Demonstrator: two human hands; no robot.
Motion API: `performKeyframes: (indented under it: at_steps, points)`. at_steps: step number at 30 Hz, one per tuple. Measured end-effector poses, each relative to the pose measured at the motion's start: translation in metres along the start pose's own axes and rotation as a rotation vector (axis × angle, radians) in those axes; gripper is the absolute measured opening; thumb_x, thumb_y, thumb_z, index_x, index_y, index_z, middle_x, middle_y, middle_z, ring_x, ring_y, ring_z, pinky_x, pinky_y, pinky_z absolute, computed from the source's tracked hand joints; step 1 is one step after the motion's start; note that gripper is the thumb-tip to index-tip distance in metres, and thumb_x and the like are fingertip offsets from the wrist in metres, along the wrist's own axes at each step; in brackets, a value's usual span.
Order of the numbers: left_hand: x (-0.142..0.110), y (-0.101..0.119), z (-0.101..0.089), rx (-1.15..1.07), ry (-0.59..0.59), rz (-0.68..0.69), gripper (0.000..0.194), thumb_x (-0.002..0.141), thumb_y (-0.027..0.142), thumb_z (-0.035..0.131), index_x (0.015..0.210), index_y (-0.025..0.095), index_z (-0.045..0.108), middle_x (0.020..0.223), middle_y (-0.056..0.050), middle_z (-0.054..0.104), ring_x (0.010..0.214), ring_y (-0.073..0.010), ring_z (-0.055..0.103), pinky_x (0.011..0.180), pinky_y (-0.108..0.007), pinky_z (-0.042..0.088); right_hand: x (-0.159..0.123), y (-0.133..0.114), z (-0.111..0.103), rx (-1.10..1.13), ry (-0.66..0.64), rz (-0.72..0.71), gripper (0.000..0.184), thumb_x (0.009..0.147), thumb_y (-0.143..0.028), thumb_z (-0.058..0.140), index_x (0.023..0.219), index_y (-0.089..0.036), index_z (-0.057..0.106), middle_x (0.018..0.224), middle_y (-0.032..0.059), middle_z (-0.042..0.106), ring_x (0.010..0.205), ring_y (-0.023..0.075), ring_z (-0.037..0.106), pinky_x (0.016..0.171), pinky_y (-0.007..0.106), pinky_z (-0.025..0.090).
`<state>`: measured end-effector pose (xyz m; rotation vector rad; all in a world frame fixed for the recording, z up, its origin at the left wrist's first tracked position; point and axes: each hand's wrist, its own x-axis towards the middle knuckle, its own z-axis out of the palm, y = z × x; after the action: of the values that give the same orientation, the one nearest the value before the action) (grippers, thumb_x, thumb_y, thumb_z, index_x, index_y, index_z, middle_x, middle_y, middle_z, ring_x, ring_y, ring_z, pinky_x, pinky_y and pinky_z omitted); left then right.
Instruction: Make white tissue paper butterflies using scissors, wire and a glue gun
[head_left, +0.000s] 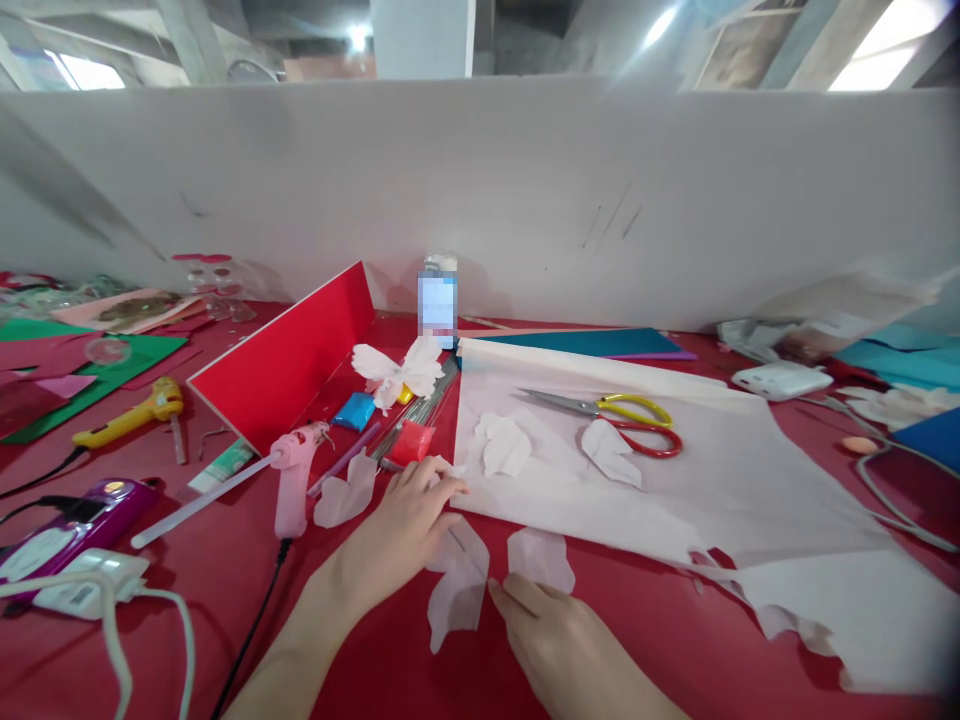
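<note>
A thin white paper petal (463,585) with a crease lies between my hands. My left hand (409,510) is over its upper left edge, thumb against the paper and fingers spread apart above it. My right hand (536,620) has its fingers pressed together at the petal's right edge; the fingertips are partly hidden. Another cut petal (541,558) lies just beyond the right hand. Left of my left hand rests a heart-shaped paper piece (349,492). More cut pieces (504,445) lie on the large white paper sheet (570,490).
Scissors (600,405) with yellow and red handles lie on the sheet. A pink glue gun (294,475) stands to the left, near a red board (289,360). A white paper flower (399,372) sits before an upright phone (437,305). Cables (896,490) run along the right.
</note>
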<state>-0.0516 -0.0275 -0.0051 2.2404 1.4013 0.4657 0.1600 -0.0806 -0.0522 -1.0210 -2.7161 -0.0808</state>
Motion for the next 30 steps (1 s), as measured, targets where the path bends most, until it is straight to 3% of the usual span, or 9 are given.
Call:
performKeyframes:
  at_steps: [7,13,19,24,30]
  points:
    - [-0.013,0.001,-0.008,0.010,0.048,-0.168,0.027,0.091,0.018,0.038,0.108,0.022,0.057,0.115,-0.005,0.057,0.107,-0.0188,0.055,0.090,-0.033,0.047,0.003,-0.001,-0.003,0.031,0.048,0.002,0.029,0.061,0.007,0.054,0.078,-0.016,0.062,0.074,0.0011,0.062,0.050,0.0134,0.052,0.040,0.028,0.030]
    - [-0.002,0.003,-0.002,-0.020,0.012,-0.012,0.019,0.087,0.031,0.053,0.099,0.023,0.065,0.103,-0.004,0.057,0.102,-0.0196,0.053,0.087,-0.033,0.045,0.001,0.000,0.003,0.025,0.054,0.001,0.028,0.059,0.006,0.056,0.076,-0.017,0.059,0.073,0.0004,0.059,0.049,0.0141,0.050,0.037,0.030,0.024]
    - [0.014,0.013,-0.007,-0.090,-0.184,0.093,0.007,0.077,0.028,0.065,0.080,0.024,0.071,0.090,-0.001,0.056,0.091,-0.0167,0.052,0.077,-0.026,0.045,0.002,0.000,0.001,-0.024,-0.084,-0.033,0.026,0.060,0.005,0.060,0.073,-0.017,0.055,0.080,0.0012,0.061,0.061,0.0165,0.056,0.038,0.030,0.025]
    - [0.022,0.007,-0.005,-0.166,-0.321,0.125,0.009,0.073,0.020,0.067,0.077,0.026,0.073,0.090,0.001,0.057,0.091,-0.0150,0.053,0.073,-0.022,0.043,0.003,0.000,-0.001,-0.032,-0.078,-0.030,0.026,0.062,0.003,0.059,0.076,-0.018,0.056,0.076,0.0000,0.059,0.054,0.0144,0.051,0.037,0.030,0.024]
    - [0.029,0.004,-0.002,-0.193,-0.426,0.020,0.008,0.072,0.024,0.067,0.075,0.026,0.074,0.089,0.002,0.056,0.087,-0.0135,0.054,0.067,-0.019,0.043,0.004,0.003,-0.007,-0.016,-0.174,-0.017,0.027,0.065,0.005,0.054,0.080,-0.017,0.058,0.079,0.0003,0.062,0.057,0.0151,0.054,0.042,0.030,0.032]
